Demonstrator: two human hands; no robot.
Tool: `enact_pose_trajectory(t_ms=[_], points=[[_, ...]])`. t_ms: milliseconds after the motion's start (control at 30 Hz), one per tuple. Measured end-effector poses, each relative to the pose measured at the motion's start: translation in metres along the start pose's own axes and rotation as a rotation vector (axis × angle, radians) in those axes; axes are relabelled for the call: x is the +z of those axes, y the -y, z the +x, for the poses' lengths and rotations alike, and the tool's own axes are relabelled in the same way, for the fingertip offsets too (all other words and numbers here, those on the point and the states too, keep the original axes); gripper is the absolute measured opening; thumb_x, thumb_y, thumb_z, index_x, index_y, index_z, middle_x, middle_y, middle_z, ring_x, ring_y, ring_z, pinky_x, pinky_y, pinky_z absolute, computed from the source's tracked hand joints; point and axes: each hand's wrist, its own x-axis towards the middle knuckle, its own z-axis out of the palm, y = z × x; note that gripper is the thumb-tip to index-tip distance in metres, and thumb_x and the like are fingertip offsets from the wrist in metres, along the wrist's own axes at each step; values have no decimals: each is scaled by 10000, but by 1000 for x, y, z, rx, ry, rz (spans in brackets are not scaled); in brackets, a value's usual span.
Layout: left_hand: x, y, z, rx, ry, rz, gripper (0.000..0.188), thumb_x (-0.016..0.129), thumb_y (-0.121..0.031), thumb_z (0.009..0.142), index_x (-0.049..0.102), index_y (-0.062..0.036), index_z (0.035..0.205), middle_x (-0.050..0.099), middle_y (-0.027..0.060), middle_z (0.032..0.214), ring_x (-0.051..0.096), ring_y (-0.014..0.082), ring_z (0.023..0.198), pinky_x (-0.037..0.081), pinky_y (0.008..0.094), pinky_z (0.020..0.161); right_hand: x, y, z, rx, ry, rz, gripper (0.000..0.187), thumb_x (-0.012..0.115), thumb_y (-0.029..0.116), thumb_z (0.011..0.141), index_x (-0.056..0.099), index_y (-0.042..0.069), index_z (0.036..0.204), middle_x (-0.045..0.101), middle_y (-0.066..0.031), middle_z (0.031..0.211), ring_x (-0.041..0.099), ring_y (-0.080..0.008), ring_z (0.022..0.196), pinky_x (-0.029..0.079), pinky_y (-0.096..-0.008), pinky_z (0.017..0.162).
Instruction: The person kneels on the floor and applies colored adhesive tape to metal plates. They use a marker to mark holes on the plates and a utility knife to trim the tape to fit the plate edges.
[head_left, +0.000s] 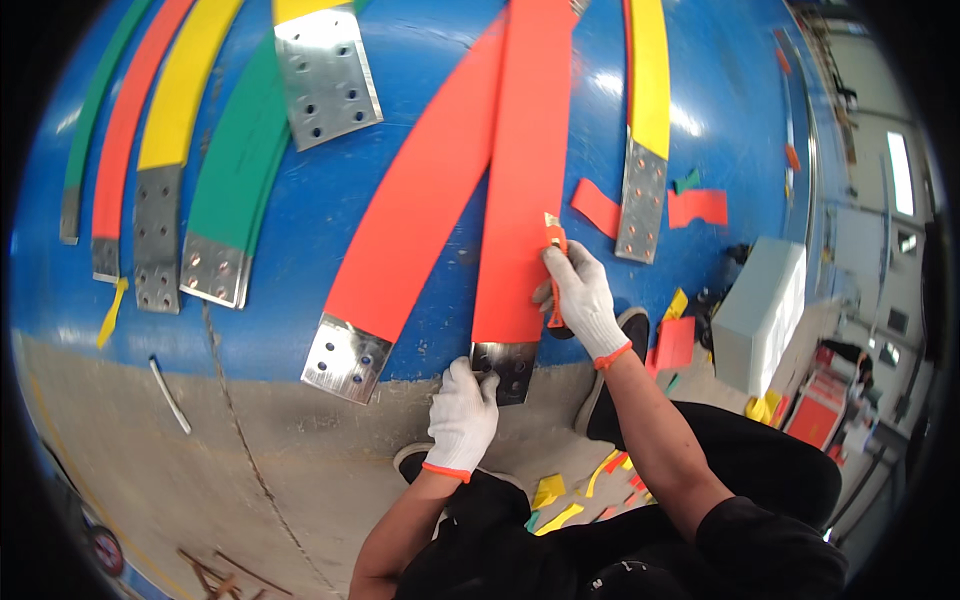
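Here the red bar is already bared at its end, pinched by the left hand, while the knife is gripped by the right hand, further cutting seemingly left.

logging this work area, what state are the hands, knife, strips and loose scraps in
Left hand: gloved, fingers at a bare metal end
Right hand: gloved, closed around the knife
Knife: held, tip pointing away from the person
Red strips: lying, metal ends bare
Yellow strips: lying, visible metal ends bare
Scraps: cut, scattered
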Motion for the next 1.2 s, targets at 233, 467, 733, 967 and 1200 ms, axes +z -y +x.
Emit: enact_pose_trajectory(t_ms=[233,467,733,967,1200], points=[[-9,-10,11,56,103,270,361,766,-273,970,574,-2,1112,729,263,1009,726,482,873,574,572,751,-7,-20,-53,14,-292,-6,349,639,293,1074,670,2,1263,721,-87,839,718,-131,721,568,-319,629],[-34,-18,11,378,-113,515,254,782,-334,943,630,-130,942,709,130,798,721,369,653,580,476,583,29,-52,-84,10,-259,-330,306,633,312,1062,596,67,1241,730,-296,908,701,-526,819,552,-585,701],[-33,8,36,278,-193,104,291,835,-192,894,690,-45,1098,766,162,935,758,350,789,596,435,716,50,-49,-58,-159,-301,-597,286,545,303,1103,524,22,1152,717,-277,854,728,-481,748,582,-564,634],[-22,2,39,223,-167,87,253,829,-226,898,715,-39,1026,773,160,939,756,352,813,583,446,748,52,-33,-47,-139,-271,-721,291,540,304,1106,526,15,1076,718,-255,800,742,-453,699,603,-529,599],[-27,-5,47,216,-118,88,252,813,-207,921,751,-5,1058,782,167,886,765,270,794,577,384,753,53,-35,-45,-206,-277,-764,275,552,266,1099,511,4,1025,688,-261,719,722,-455,667,580,-532,566]])
